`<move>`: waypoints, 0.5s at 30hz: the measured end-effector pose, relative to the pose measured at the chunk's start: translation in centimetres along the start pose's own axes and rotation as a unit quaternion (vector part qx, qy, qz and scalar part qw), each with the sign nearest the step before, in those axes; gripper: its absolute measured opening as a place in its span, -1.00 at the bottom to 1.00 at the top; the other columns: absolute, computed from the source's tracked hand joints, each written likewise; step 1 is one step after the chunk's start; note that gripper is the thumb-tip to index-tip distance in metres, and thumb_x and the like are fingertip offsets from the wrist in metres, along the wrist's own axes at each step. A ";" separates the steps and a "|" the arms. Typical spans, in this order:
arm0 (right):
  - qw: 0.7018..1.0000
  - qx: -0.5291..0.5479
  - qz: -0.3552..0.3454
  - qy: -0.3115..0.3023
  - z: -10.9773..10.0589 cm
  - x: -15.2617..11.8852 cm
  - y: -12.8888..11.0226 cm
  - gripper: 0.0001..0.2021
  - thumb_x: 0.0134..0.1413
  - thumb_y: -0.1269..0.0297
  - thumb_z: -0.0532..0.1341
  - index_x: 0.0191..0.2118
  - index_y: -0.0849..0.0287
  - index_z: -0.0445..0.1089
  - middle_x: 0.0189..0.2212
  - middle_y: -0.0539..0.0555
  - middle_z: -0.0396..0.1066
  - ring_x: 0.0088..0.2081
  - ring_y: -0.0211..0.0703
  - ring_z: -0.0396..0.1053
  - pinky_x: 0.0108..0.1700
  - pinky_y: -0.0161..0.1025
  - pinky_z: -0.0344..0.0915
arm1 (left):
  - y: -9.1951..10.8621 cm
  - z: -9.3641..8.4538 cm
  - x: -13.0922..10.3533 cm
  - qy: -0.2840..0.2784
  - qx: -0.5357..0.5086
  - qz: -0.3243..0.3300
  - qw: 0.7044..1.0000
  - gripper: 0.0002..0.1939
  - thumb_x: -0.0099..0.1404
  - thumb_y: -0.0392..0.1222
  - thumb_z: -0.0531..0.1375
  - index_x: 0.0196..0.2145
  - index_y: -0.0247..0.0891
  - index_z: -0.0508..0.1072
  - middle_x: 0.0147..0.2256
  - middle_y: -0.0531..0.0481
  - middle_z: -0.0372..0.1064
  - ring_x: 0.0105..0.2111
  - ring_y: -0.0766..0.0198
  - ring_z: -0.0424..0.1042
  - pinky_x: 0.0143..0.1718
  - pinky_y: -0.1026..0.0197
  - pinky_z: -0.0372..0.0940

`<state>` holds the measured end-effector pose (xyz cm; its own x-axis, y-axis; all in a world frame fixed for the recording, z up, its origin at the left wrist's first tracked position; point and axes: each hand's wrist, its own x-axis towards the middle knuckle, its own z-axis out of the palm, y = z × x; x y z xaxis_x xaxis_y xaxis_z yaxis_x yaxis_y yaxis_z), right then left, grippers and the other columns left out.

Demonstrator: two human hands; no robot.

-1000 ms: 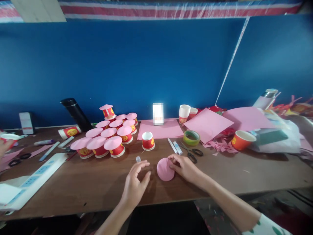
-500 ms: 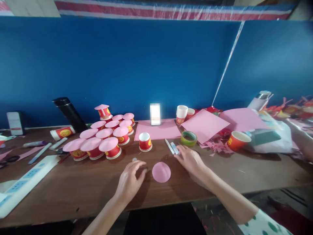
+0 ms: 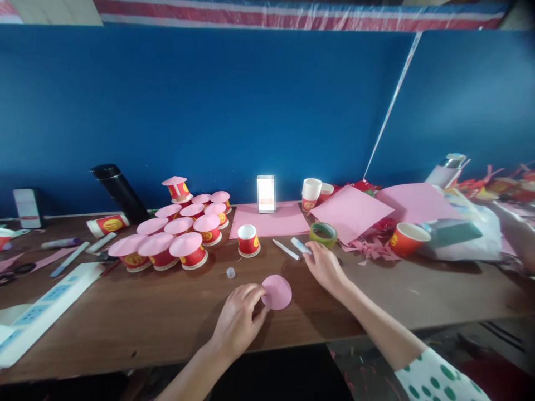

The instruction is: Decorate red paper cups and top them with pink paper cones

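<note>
My left hand (image 3: 241, 313) is at the left edge of a pink paper disc (image 3: 277, 292) lying on the table, its thumb and fingertips touching the rim with a gap between them. My right hand (image 3: 326, 269) has its fingers closed round the near end of a small white and blue glue stick (image 3: 301, 246). A white pen (image 3: 286, 249) lies just left of it. Behind the disc stands a red cup (image 3: 248, 241) without a disc on top. A small clear cap (image 3: 230, 273) sits in front of that cup.
Several red cups with pink discs (image 3: 186, 250) stand at the left, near a power strip (image 3: 50, 312) and a black bottle (image 3: 119, 192). Green tape (image 3: 323, 235), pink sheets (image 3: 351, 214) and an orange cup (image 3: 408, 239) are at the right. Someone's arm shows at the far right.
My left hand has moved right to the pink disc, uncovering the clear cap. My right hand has shifted slightly up and right with the glue stick; the white pen now lies more slanted.
</note>
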<state>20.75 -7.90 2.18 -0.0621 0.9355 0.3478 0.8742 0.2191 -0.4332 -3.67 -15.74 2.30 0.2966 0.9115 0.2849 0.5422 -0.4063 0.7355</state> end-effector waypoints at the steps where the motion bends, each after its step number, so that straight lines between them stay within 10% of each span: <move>1: 0.999 0.044 0.007 0.009 -0.1 0.0 0.0 -0.80 0.08 0.34 0.06 -0.16 0.20 0.28 -0.24 0.15 0.40 -0.21 -0.08 0.36 -0.17 -0.22 0.24 | 0.1 0.1 0.0 0.001 0.002 0.006 1.000 -0.74 0.10 -0.23 0.17 -0.21 -0.06 0.48 -0.21 -0.09 0.41 -0.18 0.04 0.32 -0.09 0.04 0.16; 4: 0.958 0.279 0.061 -0.032 -0.6 -0.4 -0.6 -0.78 0.09 0.22 0.06 -0.17 0.19 0.27 -0.36 0.09 0.40 -0.36 -0.16 0.37 -0.29 -0.24 0.29 | 0.4 0.3 0.0 0.006 0.006 0.017 1.000 -0.72 0.11 -0.26 0.16 -0.19 -0.05 0.47 -0.20 -0.08 0.42 -0.18 0.04 0.33 -0.09 0.04 0.16; 8: 0.794 0.579 0.147 -0.111 -1.8 -1.1 -1.7 -0.80 0.09 0.17 0.06 -0.24 0.17 0.26 -0.46 -0.01 0.30 -0.49 -0.31 0.28 -0.47 -0.37 0.22 | 0.3 0.1 0.3 0.000 0.035 0.035 0.999 -0.73 0.15 -0.27 0.12 -0.18 -0.08 0.46 -0.18 -0.08 0.42 -0.17 0.06 0.33 -0.09 0.04 0.16; 15: 0.690 0.672 0.201 -0.178 -3.0 -2.0 -2.8 -0.80 0.09 0.25 0.01 -0.35 0.20 0.32 -0.57 -0.05 0.15 -0.60 -0.36 0.07 -0.59 -0.40 0.03 | -0.2 -0.2 0.2 0.002 0.094 0.053 0.994 -0.77 0.17 -0.23 0.12 -0.20 -0.09 0.45 -0.22 -0.07 0.42 -0.23 0.10 0.36 -0.15 0.07 0.22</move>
<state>19.83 -11.17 5.18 -0.2687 0.9517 -0.1484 -0.3652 -0.2432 -0.8986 -3.89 -15.51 2.34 0.3574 0.8626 0.3581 0.6454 -0.5052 0.5729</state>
